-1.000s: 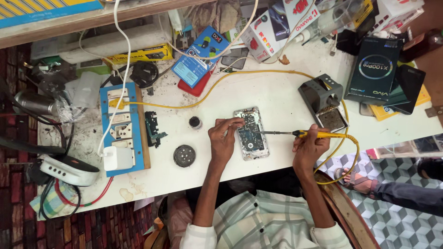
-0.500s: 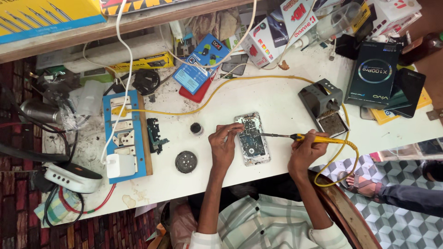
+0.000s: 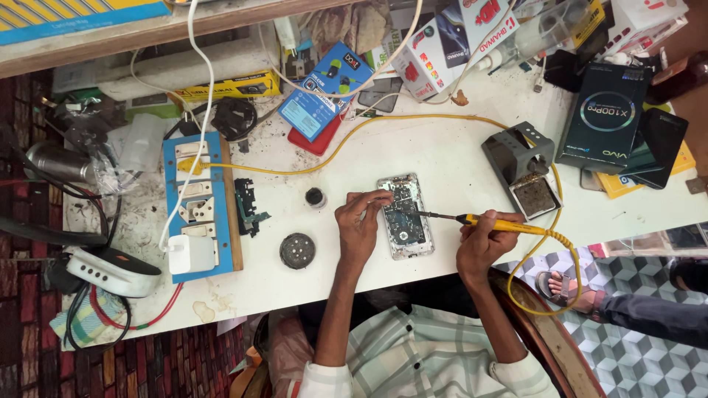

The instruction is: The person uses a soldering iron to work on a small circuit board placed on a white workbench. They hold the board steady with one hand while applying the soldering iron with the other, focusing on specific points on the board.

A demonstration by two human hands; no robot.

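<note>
An opened phone (image 3: 406, 218) lies flat on the white table (image 3: 435, 155), its circuit board showing. My left hand (image 3: 359, 226) rests at the phone's left edge, fingertips pinched on something thin over the board; what it pinches is too small to tell. My right hand (image 3: 480, 242) grips a yellow-handled soldering iron (image 3: 495, 224), whose dark tip reaches left onto the board. The iron's yellow cable (image 3: 558, 243) loops off the table's near edge and back across the top.
A grey soldering-iron stand (image 3: 522, 171) sits right of the phone. Left are two small round tins (image 3: 297, 250), a loose circuit board (image 3: 247, 206) and a blue switch board (image 3: 201, 205). Boxes and cables crowd the far edge. Another person's sandalled foot (image 3: 566, 289) shows at lower right.
The view has shifted slightly. Both hands stay at the phone, with the iron's tip still on the board.
</note>
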